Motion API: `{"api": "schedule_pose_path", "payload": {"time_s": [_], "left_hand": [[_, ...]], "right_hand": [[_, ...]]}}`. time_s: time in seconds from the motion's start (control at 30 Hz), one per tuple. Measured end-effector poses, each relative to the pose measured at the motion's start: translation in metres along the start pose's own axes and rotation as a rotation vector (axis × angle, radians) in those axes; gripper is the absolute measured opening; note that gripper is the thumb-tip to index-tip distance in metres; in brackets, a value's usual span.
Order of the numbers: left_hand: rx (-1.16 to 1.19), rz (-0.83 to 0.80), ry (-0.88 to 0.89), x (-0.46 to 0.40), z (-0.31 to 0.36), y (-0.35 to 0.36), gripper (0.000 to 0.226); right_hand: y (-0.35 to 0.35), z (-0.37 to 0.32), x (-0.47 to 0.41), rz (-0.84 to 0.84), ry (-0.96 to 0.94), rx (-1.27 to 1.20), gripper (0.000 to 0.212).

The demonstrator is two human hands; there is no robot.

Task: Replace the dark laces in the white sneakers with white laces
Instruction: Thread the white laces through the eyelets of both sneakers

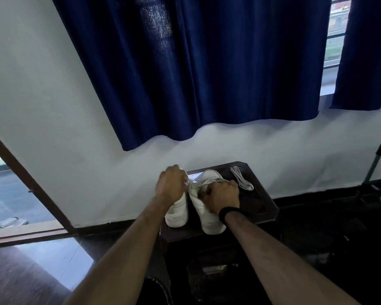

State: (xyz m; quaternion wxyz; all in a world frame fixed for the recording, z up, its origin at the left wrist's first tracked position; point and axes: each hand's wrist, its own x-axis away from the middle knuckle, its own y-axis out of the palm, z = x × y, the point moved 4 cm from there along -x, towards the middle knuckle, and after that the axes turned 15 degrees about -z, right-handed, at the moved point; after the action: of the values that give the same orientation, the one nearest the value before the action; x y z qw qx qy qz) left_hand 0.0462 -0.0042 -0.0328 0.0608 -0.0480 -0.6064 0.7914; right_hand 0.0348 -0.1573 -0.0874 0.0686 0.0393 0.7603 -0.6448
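Two white sneakers stand side by side on a small dark wooden table (266,208), toes toward me. My left hand (171,186) hovers above the left sneaker (177,213), fingers curled round a white lace end. My right hand (221,195) rests on the right sneaker (208,219) and pinches the other part of the white lace (204,183), which runs between both hands over the shoe's eyelets. A spare white lace (242,181) lies folded on the table's far right. No dark lace shows.
The table stands against a white wall under a dark blue curtain (196,73). An open doorway (13,194) is at the left, a black metal stand (374,166) at the right. A dark round bin (156,289) sits on the floor near me.
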Motion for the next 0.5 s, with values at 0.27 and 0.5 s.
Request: {"api": "schedule_pose_path", "payload": {"time_s": [0.27, 0.5], "left_hand": [[0.299, 0.259, -0.32, 0.016, -0.047, -0.033, 0.029], [-0.116, -0.203, 0.075, -0.002, -0.004, 0.005, 0.038]], "right_hand": [[0.002, 0.001, -0.001, -0.04, 0.027, 0.015, 0.044], [-0.006, 0.0, 0.004, 0.009, -0.009, -0.027, 0.044]]}}
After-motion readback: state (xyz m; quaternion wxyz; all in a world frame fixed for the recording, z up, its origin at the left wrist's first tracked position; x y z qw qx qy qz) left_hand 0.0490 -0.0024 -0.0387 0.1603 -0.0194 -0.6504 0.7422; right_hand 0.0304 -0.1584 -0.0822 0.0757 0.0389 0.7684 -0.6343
